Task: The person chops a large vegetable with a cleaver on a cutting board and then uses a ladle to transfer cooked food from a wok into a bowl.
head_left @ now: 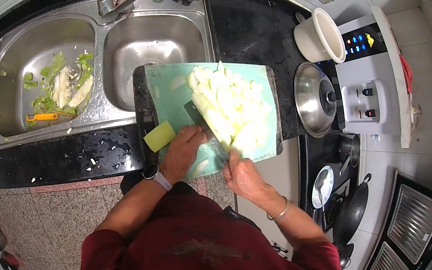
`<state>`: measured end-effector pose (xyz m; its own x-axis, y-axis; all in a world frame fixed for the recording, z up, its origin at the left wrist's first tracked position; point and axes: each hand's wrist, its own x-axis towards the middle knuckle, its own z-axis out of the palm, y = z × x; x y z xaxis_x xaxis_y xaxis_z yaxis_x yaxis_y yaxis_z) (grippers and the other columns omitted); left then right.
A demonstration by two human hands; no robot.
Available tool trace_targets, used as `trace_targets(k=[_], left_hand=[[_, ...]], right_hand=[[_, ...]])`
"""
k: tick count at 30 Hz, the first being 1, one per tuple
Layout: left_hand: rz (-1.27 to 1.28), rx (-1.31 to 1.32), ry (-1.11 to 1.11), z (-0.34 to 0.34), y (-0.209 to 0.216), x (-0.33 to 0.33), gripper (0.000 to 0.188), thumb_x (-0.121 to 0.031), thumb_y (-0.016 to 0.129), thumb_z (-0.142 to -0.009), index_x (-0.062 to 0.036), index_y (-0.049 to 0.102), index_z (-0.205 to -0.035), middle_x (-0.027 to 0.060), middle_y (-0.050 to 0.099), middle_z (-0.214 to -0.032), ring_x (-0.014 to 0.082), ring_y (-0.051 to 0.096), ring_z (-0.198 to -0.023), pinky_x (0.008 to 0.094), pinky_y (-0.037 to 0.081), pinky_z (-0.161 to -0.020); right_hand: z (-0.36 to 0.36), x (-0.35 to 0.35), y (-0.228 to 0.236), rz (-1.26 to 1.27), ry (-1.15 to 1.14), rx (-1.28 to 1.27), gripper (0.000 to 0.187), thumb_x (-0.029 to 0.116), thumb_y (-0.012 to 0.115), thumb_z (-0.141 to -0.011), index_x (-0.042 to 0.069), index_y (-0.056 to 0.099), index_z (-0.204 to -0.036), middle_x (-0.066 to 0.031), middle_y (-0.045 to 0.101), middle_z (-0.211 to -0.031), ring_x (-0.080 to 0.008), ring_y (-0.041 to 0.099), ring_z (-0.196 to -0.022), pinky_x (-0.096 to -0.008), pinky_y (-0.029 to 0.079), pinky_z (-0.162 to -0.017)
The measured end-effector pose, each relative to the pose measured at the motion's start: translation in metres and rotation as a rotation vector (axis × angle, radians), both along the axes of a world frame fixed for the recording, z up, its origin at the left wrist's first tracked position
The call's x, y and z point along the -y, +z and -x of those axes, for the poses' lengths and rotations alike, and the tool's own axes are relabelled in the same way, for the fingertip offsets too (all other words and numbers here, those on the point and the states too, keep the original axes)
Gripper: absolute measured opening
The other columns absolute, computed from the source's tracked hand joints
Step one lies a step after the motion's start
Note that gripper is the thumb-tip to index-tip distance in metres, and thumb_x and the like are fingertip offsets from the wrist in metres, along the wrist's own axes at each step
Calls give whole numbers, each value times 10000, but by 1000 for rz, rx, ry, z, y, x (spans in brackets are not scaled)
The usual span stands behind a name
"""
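A green cutting board (168, 90) lies at the counter edge in front of me, heaped with pale, sliced vegetable (236, 99), perhaps gourd. The handle of a kitchen knife (194, 114) is in my right hand (246, 177), its broad blade standing along the heap's left side. My left hand (181, 151) rests on the board just left of the blade, fingers bent and drawn together; what they press on is hidden. Beside that hand sits an uncut light green chunk (160, 137) at the board's left edge. A thin slice (200, 166) lies near the board's front edge.
Peelings (62, 87) and an orange-handled peeler (42, 117) lie in the left basin of the steel sink (101, 57). To the right are a cream pot (319, 37), a lidded steel pan (315, 99), a white water dispenser (364, 74) and a dark wok (352, 212).
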<state>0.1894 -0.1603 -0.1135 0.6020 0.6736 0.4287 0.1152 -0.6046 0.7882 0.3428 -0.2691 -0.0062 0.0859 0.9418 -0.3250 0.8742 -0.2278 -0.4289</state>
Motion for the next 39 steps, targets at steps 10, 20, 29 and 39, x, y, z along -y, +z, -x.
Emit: trace_targets(k=[10,20,29,39], left_hand=[[-7,5,50,-1,5,-1,212,16,586,-819,-4,618,-1028,147,602,-1040,335,582,-998,407,492,-871],[3,-15,45,1,4,1,160,5,632,-834,-3,635,-994,147,612,-1010,343,611,-947,414,509,-831],[8,-65,43,6,3,7,237,18,582,-817,-13,629,-1048,149,614,-1081,336,604,-1011,396,501,-904],[0,-86,19,7,8,5,222,7,591,-821,-5,625,-1039,152,599,-1057,347,593,-1008,407,493,-897]], right_hand=[[-3,0,7,-29,2,-22,189,-18,582,-856,-96,445,-961,-317,555,-606,-517,598,-602,-545,496,-562],[0,-2,8,-22,-16,-58,166,7,578,-875,-78,461,-957,-319,567,-633,-509,612,-621,-543,489,-557],[-6,2,5,-30,15,-57,172,13,579,-879,-84,456,-949,-319,557,-624,-512,604,-610,-540,484,-543],[-9,5,9,-40,-9,-111,184,23,587,-880,-80,456,-957,-324,552,-623,-522,594,-617,-546,465,-550]])
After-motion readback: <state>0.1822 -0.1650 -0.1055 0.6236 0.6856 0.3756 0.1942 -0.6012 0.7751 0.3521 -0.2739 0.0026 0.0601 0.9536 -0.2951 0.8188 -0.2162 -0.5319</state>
